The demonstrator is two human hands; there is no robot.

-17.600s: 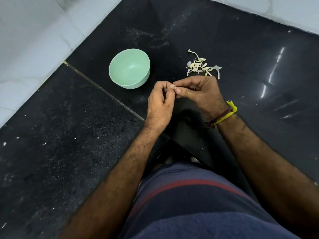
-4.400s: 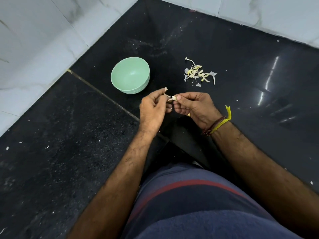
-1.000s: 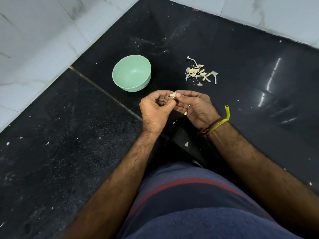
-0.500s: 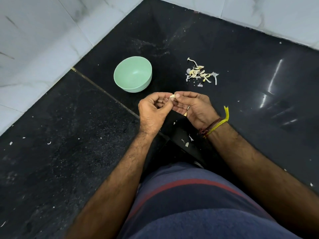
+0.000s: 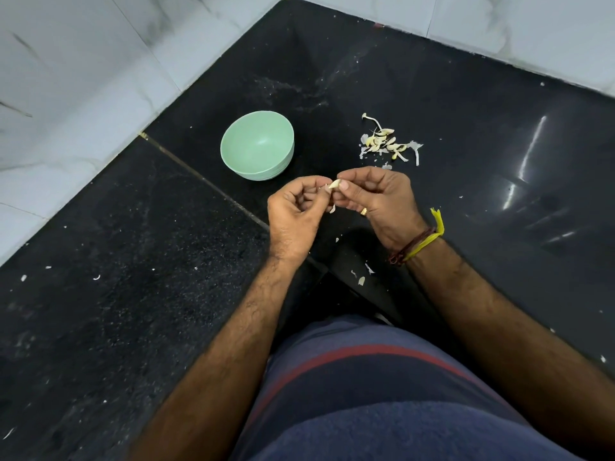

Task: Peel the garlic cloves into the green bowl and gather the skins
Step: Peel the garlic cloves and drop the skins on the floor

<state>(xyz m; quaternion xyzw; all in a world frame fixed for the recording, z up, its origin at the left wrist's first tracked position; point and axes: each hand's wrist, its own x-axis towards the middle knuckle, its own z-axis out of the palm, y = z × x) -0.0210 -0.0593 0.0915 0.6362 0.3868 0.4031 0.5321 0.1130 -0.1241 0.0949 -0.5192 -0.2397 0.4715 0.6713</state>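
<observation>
From my feed, the clove (image 5: 334, 184) now shows pale and largely bare between the two hands, where half a second ago only a sliver of it peeked out. The right hand (image 5: 376, 201) pinches it between thumb and forefinger; the left hand (image 5: 294, 216) has its fingers curled, its grip closed on a scrap of skin (image 5: 332, 208) that hangs just below the clove. More loose flakes (image 5: 362, 277) lie on the black floor (image 5: 133, 294) at about 6 o'clock from the hands than a second ago, so skin has been coming off and dropping.

I judge this clove is nearly done and ready for the green bowl (image 5: 257, 146), which sits near the hands at their 10 o'clock and looks empty. The pile of cloves and skins (image 5: 387, 144) lies at 1 o'clock. The fallen flakes will need gathering later.
</observation>
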